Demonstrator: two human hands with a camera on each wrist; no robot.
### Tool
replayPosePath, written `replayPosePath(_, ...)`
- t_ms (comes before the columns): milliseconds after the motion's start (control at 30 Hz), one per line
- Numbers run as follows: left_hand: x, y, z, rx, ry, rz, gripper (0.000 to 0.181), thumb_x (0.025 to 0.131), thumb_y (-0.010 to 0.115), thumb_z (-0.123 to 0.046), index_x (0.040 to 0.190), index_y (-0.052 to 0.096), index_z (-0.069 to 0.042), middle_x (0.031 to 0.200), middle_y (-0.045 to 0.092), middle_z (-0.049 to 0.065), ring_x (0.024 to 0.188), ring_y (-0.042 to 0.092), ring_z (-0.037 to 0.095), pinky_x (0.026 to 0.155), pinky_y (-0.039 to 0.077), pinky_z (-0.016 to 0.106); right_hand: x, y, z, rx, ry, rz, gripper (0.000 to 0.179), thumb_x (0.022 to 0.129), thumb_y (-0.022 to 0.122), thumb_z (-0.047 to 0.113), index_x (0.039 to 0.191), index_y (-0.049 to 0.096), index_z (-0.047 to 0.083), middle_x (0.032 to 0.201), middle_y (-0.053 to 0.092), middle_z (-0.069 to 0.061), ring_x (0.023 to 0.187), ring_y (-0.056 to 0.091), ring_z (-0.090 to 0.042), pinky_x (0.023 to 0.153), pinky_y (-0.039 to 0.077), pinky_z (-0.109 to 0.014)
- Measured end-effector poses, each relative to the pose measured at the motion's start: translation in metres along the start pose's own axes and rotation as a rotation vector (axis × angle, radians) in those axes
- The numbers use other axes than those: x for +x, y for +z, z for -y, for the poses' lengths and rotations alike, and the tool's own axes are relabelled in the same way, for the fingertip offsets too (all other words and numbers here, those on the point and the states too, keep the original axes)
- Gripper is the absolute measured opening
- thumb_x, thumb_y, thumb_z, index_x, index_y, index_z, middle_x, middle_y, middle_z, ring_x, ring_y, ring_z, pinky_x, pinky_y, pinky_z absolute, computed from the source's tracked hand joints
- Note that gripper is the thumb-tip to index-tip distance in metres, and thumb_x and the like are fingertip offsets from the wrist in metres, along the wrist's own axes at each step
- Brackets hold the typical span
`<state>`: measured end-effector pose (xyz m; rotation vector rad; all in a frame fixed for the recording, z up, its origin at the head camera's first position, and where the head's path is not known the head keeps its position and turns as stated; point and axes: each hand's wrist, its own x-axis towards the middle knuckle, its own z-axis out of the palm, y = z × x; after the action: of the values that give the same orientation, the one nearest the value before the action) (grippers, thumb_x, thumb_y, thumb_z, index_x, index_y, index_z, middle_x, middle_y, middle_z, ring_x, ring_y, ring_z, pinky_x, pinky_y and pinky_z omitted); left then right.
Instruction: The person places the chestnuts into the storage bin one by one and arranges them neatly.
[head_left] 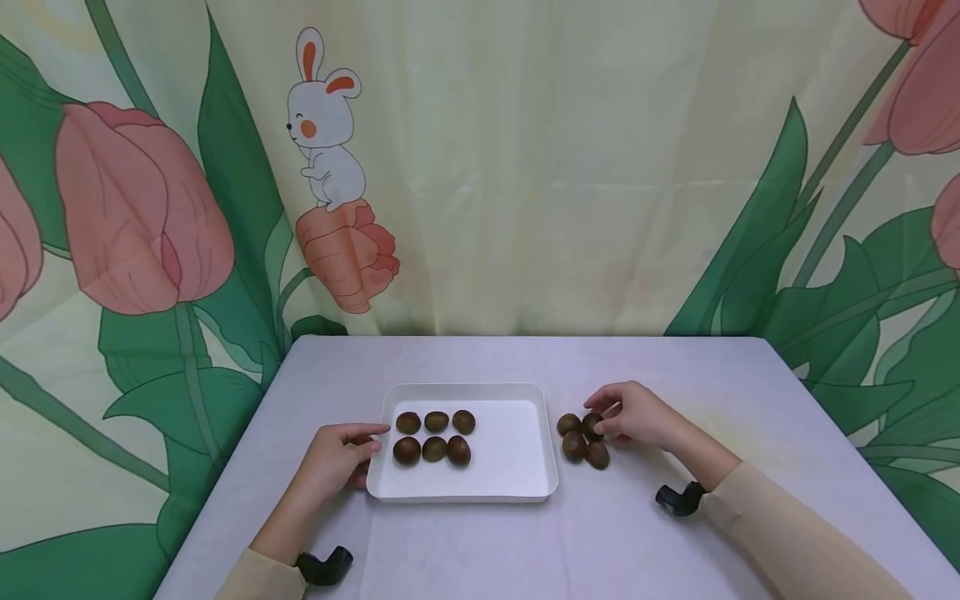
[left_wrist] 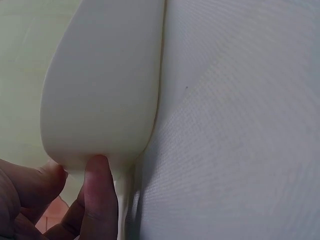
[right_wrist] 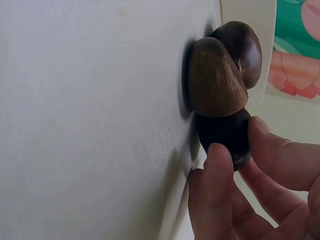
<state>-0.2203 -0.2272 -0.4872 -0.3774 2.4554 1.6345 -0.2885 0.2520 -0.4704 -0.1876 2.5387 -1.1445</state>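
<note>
Tray (head_left: 513, 450): we see it white, shallow, round-cornered, flat on the surface (head_left: 468, 550), set in from the far edge; left hand (head_left: 330, 458) holds its left edge.
Inside nuts (head_left: 434, 449): six, brown, two rows of three towards the tray's left edge.
Outside nuts (head_left: 574, 446): three, brown, clustered just off its right edge.
Pinched nut (head_left: 592, 426): dark, beside those three, in the right hand (head_left: 636, 417).

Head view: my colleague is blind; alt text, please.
A right hand pinches one of four brown nuts clustered beside a white tray; the left hand holds the tray's edge. Six more nuts lie inside in two rows of three.
</note>
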Motion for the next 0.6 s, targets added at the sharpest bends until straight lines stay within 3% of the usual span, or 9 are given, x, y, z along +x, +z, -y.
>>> replayPosePath(367, -0.0017, -0.0001, -0.0011, -0.006, 0.016, 0.002, 0.032, 0.098, 0.074, -0.002, 0.129, 0.079, -0.009, 0.116, 0.072, 0.018, 0.08, 0.071, 0.018, 0.062, 0.064, 0.035, -0.0043, 0.0049, 0.0038, -0.01, -0.056, -0.016, 0.028, 0.088, 0.081, -0.002, 0.115, 0.077, 0.006, 0.111, 0.073, -0.011, 0.093, 0.068, -0.022, 0.078, 0.059, -0.032)
replayPosePath(600, -0.0009, -0.0006, -0.0007, 0.002, 0.013, 0.007, 0.032, 0.098, 0.075, -0.002, 0.128, 0.08, -0.009, 0.114, 0.072, 0.017, 0.079, 0.07, 0.018, 0.062, 0.064, 0.035, -0.0097, 0.0003, 0.0088, -0.021, -0.064, -0.045, 0.028, 0.087, 0.083, -0.001, 0.112, 0.076, 0.006, 0.111, 0.074, -0.012, 0.091, 0.068, -0.022, 0.076, 0.06, -0.032)
